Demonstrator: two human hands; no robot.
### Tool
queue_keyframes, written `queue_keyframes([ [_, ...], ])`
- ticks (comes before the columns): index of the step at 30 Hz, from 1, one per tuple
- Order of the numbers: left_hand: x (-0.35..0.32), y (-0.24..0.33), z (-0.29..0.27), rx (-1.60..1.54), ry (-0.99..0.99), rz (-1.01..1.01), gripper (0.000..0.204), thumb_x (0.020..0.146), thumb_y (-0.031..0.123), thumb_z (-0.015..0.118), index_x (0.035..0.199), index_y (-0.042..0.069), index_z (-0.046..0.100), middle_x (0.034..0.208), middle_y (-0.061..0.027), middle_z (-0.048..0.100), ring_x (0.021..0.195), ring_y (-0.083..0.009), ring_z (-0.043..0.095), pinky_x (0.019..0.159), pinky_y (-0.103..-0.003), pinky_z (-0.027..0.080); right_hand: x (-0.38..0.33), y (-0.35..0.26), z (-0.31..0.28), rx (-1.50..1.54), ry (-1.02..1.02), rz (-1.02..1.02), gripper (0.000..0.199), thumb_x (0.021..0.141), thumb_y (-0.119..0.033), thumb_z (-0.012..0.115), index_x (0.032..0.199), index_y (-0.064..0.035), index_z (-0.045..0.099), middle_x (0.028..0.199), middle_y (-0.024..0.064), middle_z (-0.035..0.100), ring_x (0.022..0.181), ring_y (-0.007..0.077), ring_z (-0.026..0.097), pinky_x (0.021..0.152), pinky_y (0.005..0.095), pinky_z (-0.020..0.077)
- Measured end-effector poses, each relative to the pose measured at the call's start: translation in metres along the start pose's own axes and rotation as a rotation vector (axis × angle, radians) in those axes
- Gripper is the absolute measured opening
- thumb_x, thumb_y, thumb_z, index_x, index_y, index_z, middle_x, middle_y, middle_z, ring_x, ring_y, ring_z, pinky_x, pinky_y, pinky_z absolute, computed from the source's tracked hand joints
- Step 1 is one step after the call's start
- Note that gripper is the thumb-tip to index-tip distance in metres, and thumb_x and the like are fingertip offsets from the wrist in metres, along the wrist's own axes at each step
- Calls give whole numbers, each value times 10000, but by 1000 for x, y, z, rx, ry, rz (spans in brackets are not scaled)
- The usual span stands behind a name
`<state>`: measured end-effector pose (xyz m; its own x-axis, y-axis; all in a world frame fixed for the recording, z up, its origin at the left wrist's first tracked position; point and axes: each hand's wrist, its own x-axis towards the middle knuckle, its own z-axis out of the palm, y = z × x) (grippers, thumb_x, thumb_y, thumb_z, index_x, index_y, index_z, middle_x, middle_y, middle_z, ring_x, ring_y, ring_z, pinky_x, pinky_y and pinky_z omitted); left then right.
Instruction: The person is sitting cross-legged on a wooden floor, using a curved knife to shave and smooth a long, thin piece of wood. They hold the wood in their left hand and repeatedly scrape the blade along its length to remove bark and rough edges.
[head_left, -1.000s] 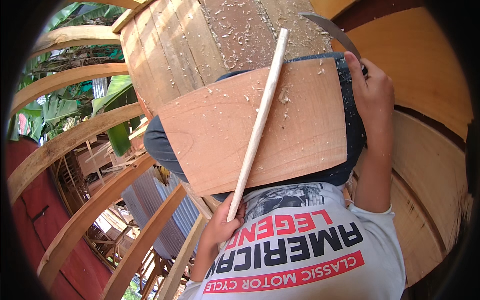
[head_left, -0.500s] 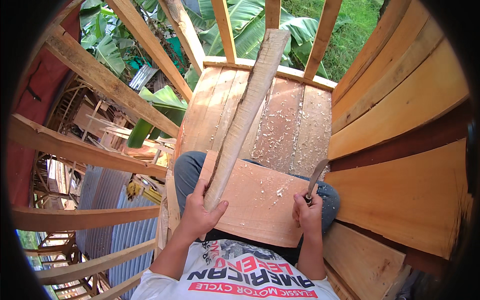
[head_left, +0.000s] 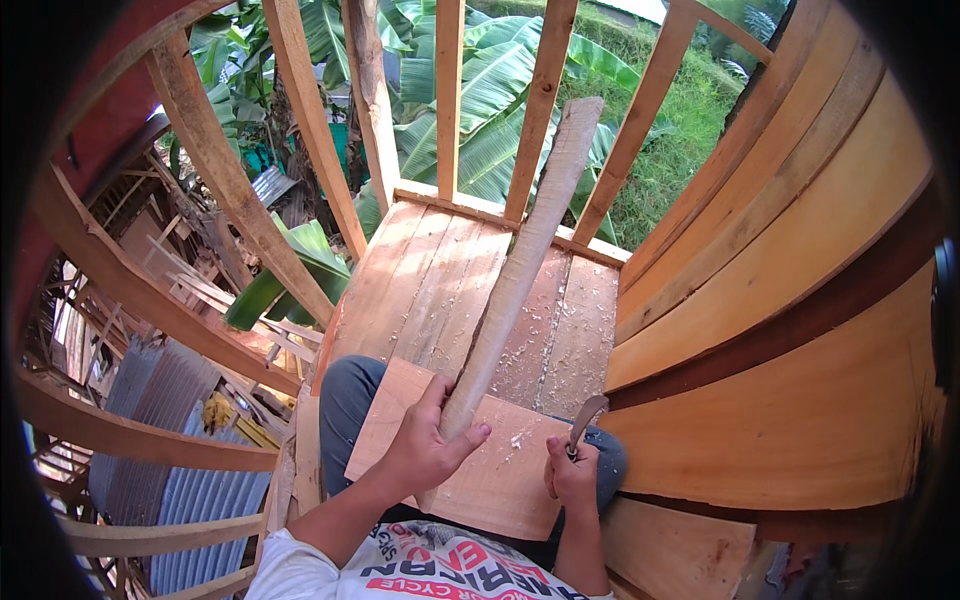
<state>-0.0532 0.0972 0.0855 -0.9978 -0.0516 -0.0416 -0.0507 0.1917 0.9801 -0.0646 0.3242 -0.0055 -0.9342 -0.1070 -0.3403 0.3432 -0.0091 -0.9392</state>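
Note:
My left hand [head_left: 425, 452] is closed round the lower end of a long, rough-edged wooden strip [head_left: 530, 250]. The strip slants up and away to the right, its dark edge on the left side. In my right hand [head_left: 573, 478] is a curved knife [head_left: 585, 420], gripped by its dark handle with the blade pointing up. It stays apart from the strip. Across my lap lies a flat wooden board [head_left: 510, 475] with a few pale shavings on it, below both hands.
Wood shavings are scattered over the plank floor [head_left: 400, 270] ahead. Upright wooden slats [head_left: 449, 100] fence the front and left, with banana leaves beyond. Wide boards [head_left: 780, 400] form the right wall. Corrugated metal sheets [head_left: 215, 500] lie outside at the left.
The view has tilted up and shifted, so the hands, board and floor sit lower and further left in the picture. Both hands keep hold of the strip and the knife.

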Motion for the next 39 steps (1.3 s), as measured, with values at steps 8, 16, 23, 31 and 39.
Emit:
queue_keyframes([
  [8,1,15,-3,36,-93,67,438,831,167,695,1132,-28,444,885,-224,619,816,-248,649,708,-342,495,16,-45,31,-619,93,-673,301,796,-113,693,589,-16,497,486,117,441,417,223,508,429,349,350],
  [16,-8,8,-8,1,-179,-32,406,839,112,655,1141,-23,421,854,-244,611,806,-335,664,683,-380,501,37,-89,31,-991,387,-828,319,807,-125,650,564,-23,470,505,142,452,432,316,467,431,371,352],
  [23,-31,-2,-2,-16,-354,14,425,854,142,637,1145,-44,389,810,-309,604,765,-453,646,647,-461,508,55,-114,-15,-678,740,-554,360,850,-122,614,588,21,412,499,94,276,496,73,301,442,324,271],
  [31,-18,-7,3,-134,-313,-64,421,863,113,644,1170,-35,397,898,-207,595,835,-254,631,688,-356,489,0,-72,34,-971,276,-792,312,834,-116,643,575,-30,493,501,154,439,429,326,448,426,378,339],
  [39,-26,-3,12,-82,-370,-104,441,861,80,611,1213,-39,374,934,-235,586,863,-290,628,695,-362,485,16,-73,15,-948,404,-741,292,852,-104,610,584,-33,519,512,165,468,460,359,504,433,393,365],
])
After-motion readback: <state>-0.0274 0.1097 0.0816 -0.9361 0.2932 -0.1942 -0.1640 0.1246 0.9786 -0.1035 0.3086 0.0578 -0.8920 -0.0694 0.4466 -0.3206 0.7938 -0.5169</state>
